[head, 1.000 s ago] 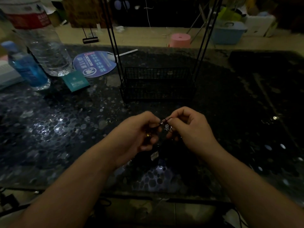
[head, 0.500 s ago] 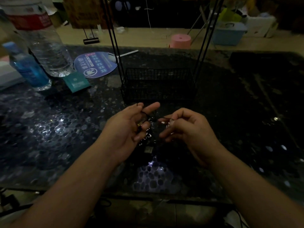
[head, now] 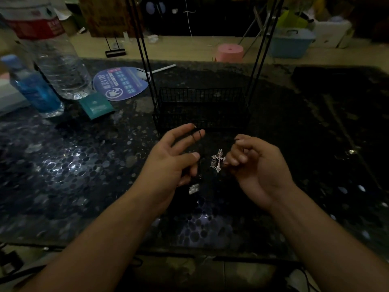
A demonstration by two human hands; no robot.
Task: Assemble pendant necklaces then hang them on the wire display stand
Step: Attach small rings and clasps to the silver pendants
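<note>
two hands over the dark table [head: 84,175]. left hand [head: 168,163] has fingers spread wide, one thin black cord [head: 196,137] looped across two fingertips. right hand [head: 254,163] is curled, pinching one silver cross pendant [head: 218,160] that hangs just left of its fingertips. one wire display stand [head: 202,106] beyond the fingers; two bottles far left.

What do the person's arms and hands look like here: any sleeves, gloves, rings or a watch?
Both forearms are bare right to the frame's bottom edge, with no sleeves in view. The left hand and right hand wear no gloves. No watch or bracelet shows at either wrist, and no ring is visible on the fingers, though the dim light limits fine detail.
</note>
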